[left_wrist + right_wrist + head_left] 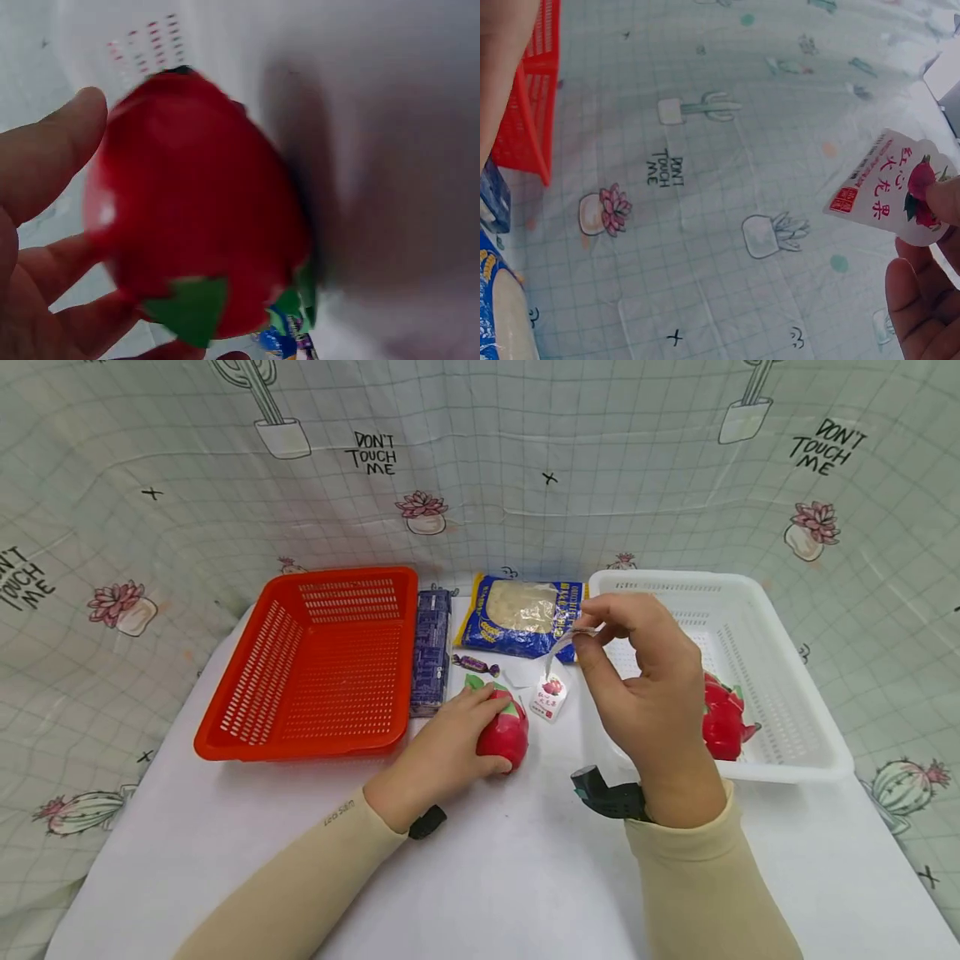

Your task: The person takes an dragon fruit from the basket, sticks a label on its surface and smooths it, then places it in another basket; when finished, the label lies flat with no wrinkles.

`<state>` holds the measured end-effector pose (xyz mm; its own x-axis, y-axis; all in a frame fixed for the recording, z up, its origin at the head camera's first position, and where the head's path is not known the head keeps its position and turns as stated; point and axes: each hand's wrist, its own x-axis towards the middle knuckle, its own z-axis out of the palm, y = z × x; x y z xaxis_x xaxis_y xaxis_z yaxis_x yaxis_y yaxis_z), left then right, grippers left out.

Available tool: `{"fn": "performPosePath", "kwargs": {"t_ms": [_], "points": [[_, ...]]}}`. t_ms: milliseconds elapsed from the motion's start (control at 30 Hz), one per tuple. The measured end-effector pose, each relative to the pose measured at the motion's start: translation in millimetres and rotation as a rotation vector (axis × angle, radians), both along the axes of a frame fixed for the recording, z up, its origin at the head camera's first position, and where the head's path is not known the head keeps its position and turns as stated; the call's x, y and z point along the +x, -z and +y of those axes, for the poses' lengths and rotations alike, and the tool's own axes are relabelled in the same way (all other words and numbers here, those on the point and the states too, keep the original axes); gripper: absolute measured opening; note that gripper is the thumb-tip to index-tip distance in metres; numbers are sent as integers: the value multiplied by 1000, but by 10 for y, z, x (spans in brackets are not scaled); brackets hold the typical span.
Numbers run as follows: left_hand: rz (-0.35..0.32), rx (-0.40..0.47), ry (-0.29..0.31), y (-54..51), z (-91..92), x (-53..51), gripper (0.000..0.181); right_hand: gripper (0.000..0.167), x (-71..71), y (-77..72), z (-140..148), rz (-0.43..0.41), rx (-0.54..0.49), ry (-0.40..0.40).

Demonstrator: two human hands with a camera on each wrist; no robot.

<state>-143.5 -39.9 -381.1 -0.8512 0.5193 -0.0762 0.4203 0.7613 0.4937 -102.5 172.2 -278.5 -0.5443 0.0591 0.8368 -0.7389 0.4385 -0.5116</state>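
Observation:
My left hand (pixel 457 739) rests over a red toy dragon fruit (pixel 504 739) with green leaf tips, its fingers and thumb around the sides. In the left wrist view the dragon fruit (pixel 199 202) looks slightly blurred. My right hand (pixel 652 685) is raised by the white basket's left side and pinches a thin whitish label. The right wrist view shows this label (pixel 881 176) with a dragon fruit picture and red characters, held by thumb and fingers. A similar printed label (pixel 550 696) shows below the hand in the head view; whether both are joined I cannot tell.
An orange-red basket (pixel 322 752) stands at the left. The white basket (pixel 795 768) at the right holds red dragon fruit (pixel 723 718). Between them lie a dark blue box (pixel 431 652), a blue-and-yellow packet (pixel 521 614) and a purple-wrapped candy (pixel 476 666). A printed curtain rises behind.

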Motion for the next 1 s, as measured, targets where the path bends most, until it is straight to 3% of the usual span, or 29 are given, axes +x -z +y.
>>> {"fn": "performPosePath", "kwargs": {"t_ms": [167, 500, 633, 800, 900, 1000], "points": [[6, 59, -8, 142, 90, 9, 82, 24, -4, 17, 38, -13, -20, -29], [17, 85, 36, 258, 244, -46, 88, 32, 10, 19, 90, -48, -29, -44], [40, 27, 70, 207, 262, -75, 81, 36, 8, 25, 90, -64, -33, -33], [11, -138, 79, 30, 231, -70, 83, 37, 12, 11, 90, -63, -40, -39], [6, -176, 76, -40, 214, -60, 99, 38, 12, 3, 91, -73, -40, -39], [-7, -129, 71, -39, 206, -54, 117, 40, 15, 1, 89, -93, -36, -33]]}}
